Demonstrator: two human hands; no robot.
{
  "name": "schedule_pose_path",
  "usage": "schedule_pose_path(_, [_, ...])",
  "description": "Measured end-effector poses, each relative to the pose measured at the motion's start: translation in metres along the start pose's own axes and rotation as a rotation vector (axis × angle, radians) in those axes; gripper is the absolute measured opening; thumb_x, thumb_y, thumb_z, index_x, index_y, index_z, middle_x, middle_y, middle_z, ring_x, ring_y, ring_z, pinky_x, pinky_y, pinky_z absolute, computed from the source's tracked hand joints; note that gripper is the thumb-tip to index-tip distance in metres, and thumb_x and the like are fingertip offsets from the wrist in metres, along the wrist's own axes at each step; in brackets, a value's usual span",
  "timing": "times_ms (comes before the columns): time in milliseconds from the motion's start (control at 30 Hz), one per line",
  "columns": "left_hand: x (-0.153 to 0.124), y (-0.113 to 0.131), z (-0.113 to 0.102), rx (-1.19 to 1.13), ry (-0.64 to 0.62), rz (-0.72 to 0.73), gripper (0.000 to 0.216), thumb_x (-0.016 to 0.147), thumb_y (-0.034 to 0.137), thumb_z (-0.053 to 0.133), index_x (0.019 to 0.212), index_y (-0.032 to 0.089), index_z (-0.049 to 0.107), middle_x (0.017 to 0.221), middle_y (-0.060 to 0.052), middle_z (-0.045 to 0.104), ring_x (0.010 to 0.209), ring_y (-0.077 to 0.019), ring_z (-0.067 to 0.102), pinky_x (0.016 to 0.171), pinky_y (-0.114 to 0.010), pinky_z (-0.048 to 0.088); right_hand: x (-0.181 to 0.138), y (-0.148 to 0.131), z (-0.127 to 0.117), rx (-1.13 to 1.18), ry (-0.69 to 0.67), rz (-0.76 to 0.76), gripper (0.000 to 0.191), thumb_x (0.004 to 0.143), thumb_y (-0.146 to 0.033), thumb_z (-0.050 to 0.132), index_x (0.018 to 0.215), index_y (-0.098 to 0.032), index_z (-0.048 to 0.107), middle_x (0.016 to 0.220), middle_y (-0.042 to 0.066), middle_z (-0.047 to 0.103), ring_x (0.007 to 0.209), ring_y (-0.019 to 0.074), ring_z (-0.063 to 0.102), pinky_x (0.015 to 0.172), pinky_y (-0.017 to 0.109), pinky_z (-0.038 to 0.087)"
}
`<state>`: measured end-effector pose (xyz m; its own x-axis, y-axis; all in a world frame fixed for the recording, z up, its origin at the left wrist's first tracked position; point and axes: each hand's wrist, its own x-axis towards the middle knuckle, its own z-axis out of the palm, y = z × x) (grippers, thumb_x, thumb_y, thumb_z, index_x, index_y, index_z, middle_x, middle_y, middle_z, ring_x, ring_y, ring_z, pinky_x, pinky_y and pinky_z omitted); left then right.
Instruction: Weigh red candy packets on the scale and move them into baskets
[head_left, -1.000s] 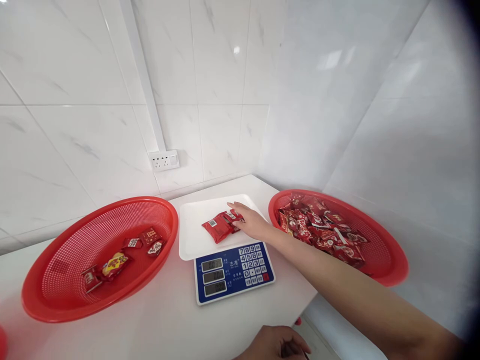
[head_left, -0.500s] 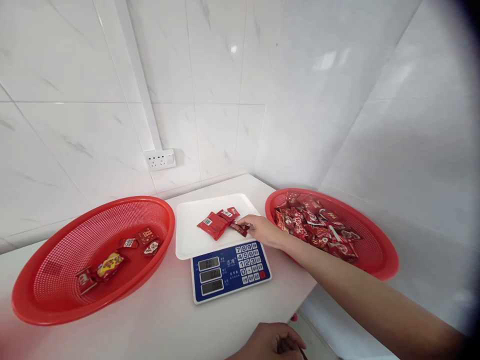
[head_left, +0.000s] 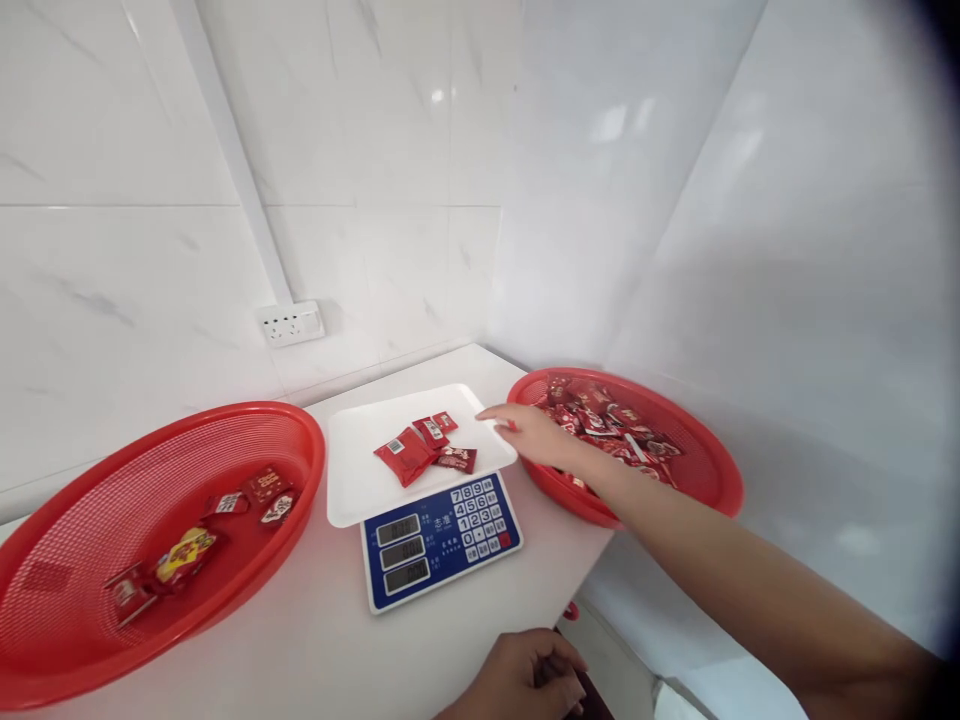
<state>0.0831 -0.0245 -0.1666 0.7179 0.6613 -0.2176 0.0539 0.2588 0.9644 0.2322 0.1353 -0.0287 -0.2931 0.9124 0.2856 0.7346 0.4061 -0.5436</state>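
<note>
A blue digital scale (head_left: 442, 540) with a white pan (head_left: 360, 470) stands in the middle of the white counter. On the pan lie several red snack packets (head_left: 420, 452). My right hand (head_left: 529, 435) hovers open at the pan's right edge, fingers stretched out and holding nothing, just left of the right red basket (head_left: 697, 490) heaped with red packets (head_left: 611, 425). At the counter's near edge my left hand (head_left: 529, 680) is curled closed; what it holds, if anything, is hidden.
A second red mesh basket (head_left: 97, 610) sits at the left with a few packets (head_left: 187, 545) inside. A white wall socket (head_left: 291, 323) is on the tiled wall behind. The counter ends just right of the scale, with floor below.
My right hand set a small dark red packet on the pan's right side, let it go and drew back toward the right basket. The view swung right.
</note>
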Motion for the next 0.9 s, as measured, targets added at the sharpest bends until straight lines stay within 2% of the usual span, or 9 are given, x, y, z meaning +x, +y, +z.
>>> schedule_pose_path(67, [0.000,0.001,0.000,0.018,-0.001,0.000,0.020,0.070,0.020,0.059,0.089,0.014,0.063,0.071,-0.001,0.061,0.067,-0.0134,0.061,0.064,-0.024,0.044,-0.009,0.022,-0.030,-0.095,0.081,0.148,0.033,0.079,-0.011,0.043,0.101,-0.021,0.064,0.107,0.002,0.065,0.100,0.0166,0.058,0.090,0.030,0.042])
schedule_pose_path(133, [0.002,0.002,-0.001,0.019,-0.012,0.000,0.020,0.070,0.021,0.060,0.088,0.014,0.062,0.072,-0.001,0.060,0.068,-0.0136,0.060,0.066,-0.026,0.045,-0.025,0.050,-0.060,-0.241,0.067,0.319,0.029,0.080,-0.013,0.041,0.097,-0.019,0.064,0.104,0.003,0.065,0.097,0.0158,0.058,0.087,0.027,0.042])
schedule_pose_path(200, [0.004,0.002,-0.001,0.012,-0.027,-0.004,0.020,0.070,0.023,0.061,0.088,0.015,0.061,0.072,0.000,0.059,0.067,-0.0137,0.060,0.067,-0.026,0.045,-0.046,0.077,-0.084,-0.363,-0.026,0.475,0.027,0.077,-0.011,0.042,0.091,-0.017,0.065,0.100,0.005,0.066,0.092,0.0169,0.059,0.082,0.026,0.042])
schedule_pose_path(300, [0.006,0.001,-0.002,0.012,-0.053,-0.009,0.021,0.070,0.027,0.062,0.088,0.015,0.059,0.072,0.000,0.059,0.067,-0.0137,0.059,0.068,-0.027,0.045,-0.078,0.106,-0.099,-0.393,-0.216,0.601,0.015,0.065,-0.010,0.054,0.071,-0.016,0.066,0.073,0.004,0.067,0.071,0.0183,0.062,0.067,0.026,0.045])
schedule_pose_path(367, [0.007,-0.001,-0.003,0.015,-0.069,-0.009,0.023,0.071,0.030,0.063,0.088,0.016,0.059,0.073,0.000,0.059,0.068,-0.0135,0.059,0.069,-0.027,0.044,-0.093,0.116,-0.095,-0.385,-0.329,0.633,0.009,0.056,-0.013,0.064,0.065,-0.017,0.065,0.063,0.001,0.064,0.062,0.0184,0.061,0.060,0.026,0.044])
schedule_pose_path(467, [0.006,-0.003,-0.002,0.012,-0.049,-0.012,0.026,0.070,0.035,0.064,0.087,0.016,0.060,0.073,0.000,0.059,0.068,-0.0135,0.058,0.068,-0.027,0.044,-0.100,0.119,-0.079,-0.392,-0.400,0.647,0.020,0.047,-0.022,0.073,0.063,-0.017,0.063,0.064,0.002,0.063,0.063,0.0207,0.060,0.057,0.027,0.044])
schedule_pose_path(700, [0.006,-0.006,0.000,-0.012,-0.024,-0.007,0.033,0.067,0.042,0.067,0.087,0.016,0.061,0.073,-0.001,0.059,0.068,-0.0137,0.057,0.068,-0.027,0.043,-0.096,0.112,-0.051,-0.380,-0.426,0.613,0.018,0.057,-0.032,0.068,0.066,-0.019,0.059,0.069,0.003,0.062,0.062,0.0172,0.060,0.056,0.025,0.045])
schedule_pose_path(833, [0.006,-0.007,0.000,0.001,-0.015,0.002,0.033,0.067,0.042,0.066,0.087,0.016,0.061,0.073,-0.001,0.058,0.068,-0.0137,0.057,0.069,-0.027,0.044,-0.098,0.112,-0.044,-0.417,-0.380,0.612,0.031,0.051,-0.031,0.070,0.078,-0.018,0.060,0.095,0.010,0.062,0.079,0.0230,0.061,0.063,0.029,0.046])
schedule_pose_path(900, [0.006,-0.007,0.000,0.018,-0.013,0.001,0.032,0.068,0.041,0.066,0.087,0.016,0.061,0.072,-0.001,0.058,0.068,-0.0139,0.057,0.069,-0.027,0.044,-0.098,0.112,-0.042,-0.419,-0.383,0.618,0.032,0.049,-0.028,0.071,0.078,-0.019,0.060,0.093,0.009,0.063,0.079,0.0241,0.061,0.063,0.030,0.046])
